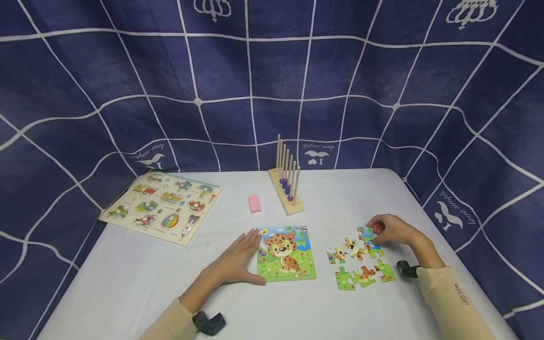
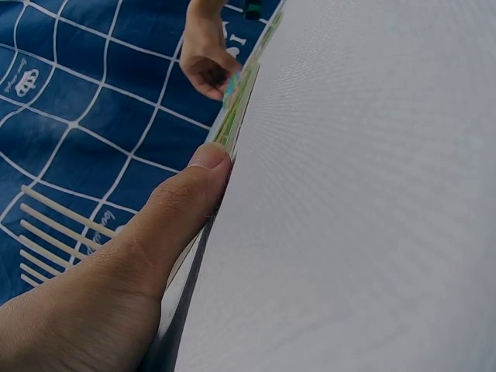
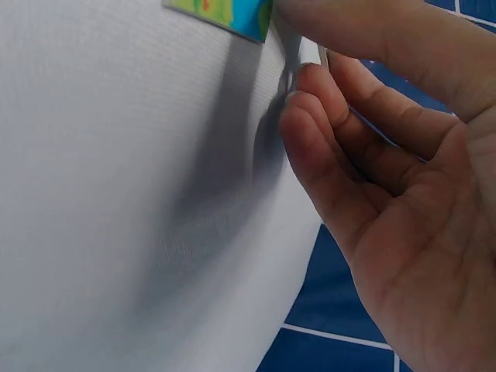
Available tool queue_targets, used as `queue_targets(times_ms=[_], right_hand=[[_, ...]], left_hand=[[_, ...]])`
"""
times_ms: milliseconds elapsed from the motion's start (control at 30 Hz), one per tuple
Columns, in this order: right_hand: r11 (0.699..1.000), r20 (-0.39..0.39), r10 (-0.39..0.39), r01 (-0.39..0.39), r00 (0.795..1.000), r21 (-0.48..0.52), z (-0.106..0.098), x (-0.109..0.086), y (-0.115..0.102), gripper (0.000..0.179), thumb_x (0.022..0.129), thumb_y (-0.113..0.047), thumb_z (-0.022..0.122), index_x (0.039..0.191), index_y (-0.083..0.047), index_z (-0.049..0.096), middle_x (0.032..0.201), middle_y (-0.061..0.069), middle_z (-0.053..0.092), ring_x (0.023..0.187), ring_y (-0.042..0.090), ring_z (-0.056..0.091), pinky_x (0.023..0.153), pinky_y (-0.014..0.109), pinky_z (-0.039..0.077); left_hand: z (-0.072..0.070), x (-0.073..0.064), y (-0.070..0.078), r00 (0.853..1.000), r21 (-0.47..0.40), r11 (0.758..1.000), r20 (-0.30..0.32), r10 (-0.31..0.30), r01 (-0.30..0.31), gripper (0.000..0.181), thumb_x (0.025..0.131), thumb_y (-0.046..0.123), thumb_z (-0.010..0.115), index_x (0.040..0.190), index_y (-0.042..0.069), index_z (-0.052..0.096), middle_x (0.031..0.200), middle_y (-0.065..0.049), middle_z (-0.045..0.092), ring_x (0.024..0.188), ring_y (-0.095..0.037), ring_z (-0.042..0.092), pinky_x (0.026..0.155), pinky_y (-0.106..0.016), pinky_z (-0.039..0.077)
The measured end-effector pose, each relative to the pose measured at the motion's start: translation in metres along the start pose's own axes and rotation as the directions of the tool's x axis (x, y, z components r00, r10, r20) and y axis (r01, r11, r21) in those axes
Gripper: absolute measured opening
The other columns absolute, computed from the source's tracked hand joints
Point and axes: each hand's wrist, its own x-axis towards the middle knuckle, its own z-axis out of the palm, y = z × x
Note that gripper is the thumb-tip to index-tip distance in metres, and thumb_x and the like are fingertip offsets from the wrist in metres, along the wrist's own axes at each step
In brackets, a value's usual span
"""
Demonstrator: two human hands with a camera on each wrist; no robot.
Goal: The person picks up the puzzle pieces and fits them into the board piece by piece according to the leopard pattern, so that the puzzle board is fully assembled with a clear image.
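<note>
My left hand (image 1: 238, 259) lies flat with fingers spread at the left side of a square leopard picture board (image 1: 308, 269), its thumb at the lower left corner. In the left wrist view the thumb (image 2: 182, 201) touches the board's edge. To the right of the board, my right hand (image 1: 393, 230) pinches a blue-and-green jigsaw puzzle piece (image 1: 366, 233) between thumb and fingers. That hand (image 3: 403, 186) fills the right side of the right wrist view. Several loose pieces, among them a green corner piece (image 1: 344, 279) and one with a leopard's face (image 1: 351, 246), lie just left of and below it.
Behind the picture board stands a wooden peg rack (image 1: 293, 208) with tall rods and purple and blue beads. A pink block (image 1: 254, 204) lies left of it. A vehicle puzzle board (image 1: 170, 215) sits at the back left. A dark blue checked curtain (image 1: 272, 71) borders the white table (image 1: 289, 311).
</note>
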Motion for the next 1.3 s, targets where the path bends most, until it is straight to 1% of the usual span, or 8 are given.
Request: queue_targets(times_ms=[233, 333, 467, 600, 900, 1133, 1300], right_hand=[[1.000, -0.026, 0.014, -0.014, 1.000, -0.011, 0.001, -0.003, -0.002, 0.049, 0.063, -0.012, 0.089, 0.105, 0.002, 0.066, 0.087, 0.005, 0.060, 0.080, 0.016, 0.052, 0.064, 0.021, 0.047], [1.000, -0.045, 0.028, -0.028, 0.999, 0.000, 0.001, -0.004, -0.002, 0.049, 0.064, -0.014, 0.089, 0.104, 0.001, 0.066, 0.087, 0.005, 0.060, 0.080, 0.014, 0.052, 0.065, 0.020, 0.047], [1.000, -0.064, 0.019, -0.018, 0.998, 0.022, 0.000, -0.004, -0.002, 0.050, 0.065, -0.017, 0.089, 0.105, 0.000, 0.066, 0.087, 0.004, 0.061, 0.079, 0.014, 0.053, 0.065, 0.019, 0.048], [0.999, -0.069, -0.005, 0.007, 0.998, 0.031, 0.000, -0.004, -0.002, 0.051, 0.065, -0.018, 0.089, 0.106, 0.001, 0.066, 0.087, 0.005, 0.061, 0.078, 0.014, 0.053, 0.064, 0.020, 0.048], [1.000, -0.081, 0.002, -0.001, 0.997, 0.013, 0.003, -0.003, -0.002, 0.049, 0.065, -0.020, 0.089, 0.105, -0.001, 0.067, 0.088, 0.004, 0.061, 0.079, 0.015, 0.052, 0.064, 0.020, 0.048], [0.999, -0.070, 0.005, -0.002, 0.998, 0.045, 0.006, -0.003, -0.006, 0.049, 0.066, -0.018, 0.089, 0.106, 0.001, 0.066, 0.087, 0.004, 0.061, 0.079, 0.014, 0.053, 0.064, 0.020, 0.048], [0.997, -0.060, -0.012, 0.017, 0.998, 0.077, 0.008, -0.002, -0.012, 0.048, 0.067, -0.016, 0.088, 0.106, 0.002, 0.066, 0.086, 0.005, 0.061, 0.077, 0.012, 0.053, 0.064, 0.019, 0.048]], left_hand=[[0.000, 0.001, 0.000, 1.000, 0.011, 1.000, -0.008, 0.009, -0.008, 0.128, 0.065, 0.085, 0.061, 0.154, 0.001, 0.021, 0.163, -0.014, 0.014, 0.153, -0.025, 0.013, 0.125, -0.044, 0.016], [0.000, 0.000, 0.000, 1.000, 0.022, 1.000, -0.009, 0.012, -0.012, 0.128, 0.065, 0.085, 0.060, 0.154, 0.001, 0.021, 0.163, -0.014, 0.015, 0.153, -0.026, 0.014, 0.125, -0.044, 0.016], [0.000, 0.000, 0.000, 1.000, 0.028, 1.000, -0.010, 0.013, -0.013, 0.129, 0.065, 0.086, 0.060, 0.154, 0.001, 0.021, 0.163, -0.014, 0.015, 0.153, -0.026, 0.014, 0.125, -0.044, 0.017], [0.001, 0.000, 0.000, 1.000, 0.027, 1.000, -0.012, 0.012, -0.011, 0.129, 0.065, 0.085, 0.060, 0.154, 0.001, 0.021, 0.163, -0.014, 0.014, 0.153, -0.025, 0.014, 0.125, -0.043, 0.016], [0.001, 0.000, 0.000, 1.000, 0.024, 1.000, -0.004, 0.008, -0.008, 0.129, 0.065, 0.086, 0.060, 0.154, 0.001, 0.021, 0.164, -0.014, 0.013, 0.153, -0.025, 0.013, 0.125, -0.043, 0.015], [-0.002, 0.000, 0.001, 1.000, 0.015, 1.000, -0.014, 0.014, -0.013, 0.128, 0.065, 0.083, 0.063, 0.153, 0.000, 0.022, 0.163, -0.015, 0.016, 0.152, -0.027, 0.015, 0.125, -0.045, 0.017], [0.000, 0.000, 0.000, 1.000, 0.011, 1.000, -0.011, 0.013, -0.013, 0.128, 0.065, 0.084, 0.062, 0.153, 0.001, 0.022, 0.163, -0.015, 0.015, 0.153, -0.026, 0.014, 0.125, -0.044, 0.017]])
